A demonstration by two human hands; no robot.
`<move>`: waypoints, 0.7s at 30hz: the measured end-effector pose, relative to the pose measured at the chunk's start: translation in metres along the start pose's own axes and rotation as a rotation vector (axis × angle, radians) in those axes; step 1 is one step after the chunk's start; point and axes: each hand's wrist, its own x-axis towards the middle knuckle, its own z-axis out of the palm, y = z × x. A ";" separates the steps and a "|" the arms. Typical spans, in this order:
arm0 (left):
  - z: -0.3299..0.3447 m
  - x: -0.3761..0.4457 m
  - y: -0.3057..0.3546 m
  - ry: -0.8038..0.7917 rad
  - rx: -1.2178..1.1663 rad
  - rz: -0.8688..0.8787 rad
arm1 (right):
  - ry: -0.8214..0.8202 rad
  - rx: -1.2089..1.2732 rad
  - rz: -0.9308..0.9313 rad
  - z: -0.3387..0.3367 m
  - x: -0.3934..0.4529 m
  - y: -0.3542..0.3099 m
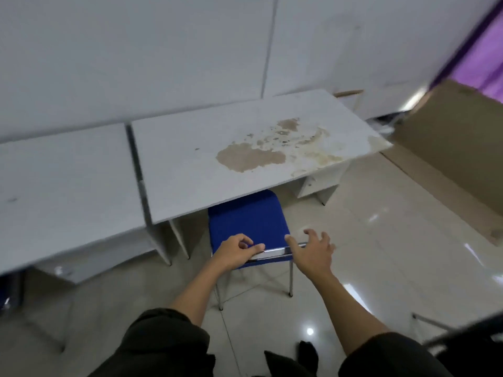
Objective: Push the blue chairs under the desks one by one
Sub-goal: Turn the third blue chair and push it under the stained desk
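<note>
A blue chair (pixel 246 223) stands partly under a white desk (pixel 190 164) with a worn, stained top; the front of its seat is hidden by the desk edge. My left hand (pixel 235 253) grips the chrome back rail of the chair at its left end. My right hand (pixel 310 250) rests its thumb side against the rail's right end, fingers spread apart. A second white desk (pixel 62 186) adjoins on the left, and a bit of another blue chair (pixel 4 293) shows beneath it at the frame's left edge.
Large cardboard sheets (pixel 449 159) lean and lie at the right. A white wall (pixel 163 50) runs behind the desks. A dark metal frame (pixel 462 330) pokes in at the lower right. Glossy tiled floor (pixel 367 254) spreads to the right of the chair.
</note>
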 end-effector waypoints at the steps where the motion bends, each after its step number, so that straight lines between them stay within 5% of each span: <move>1: 0.007 -0.003 -0.003 0.038 -0.037 -0.037 | -0.032 0.007 -0.010 -0.001 0.007 0.007; 7: 0.045 -0.018 0.011 0.350 -0.197 -0.156 | -0.203 0.173 -0.177 -0.009 0.034 0.027; 21: 0.126 0.006 0.085 0.580 -0.198 -0.280 | -0.448 0.066 -0.413 -0.066 0.140 0.062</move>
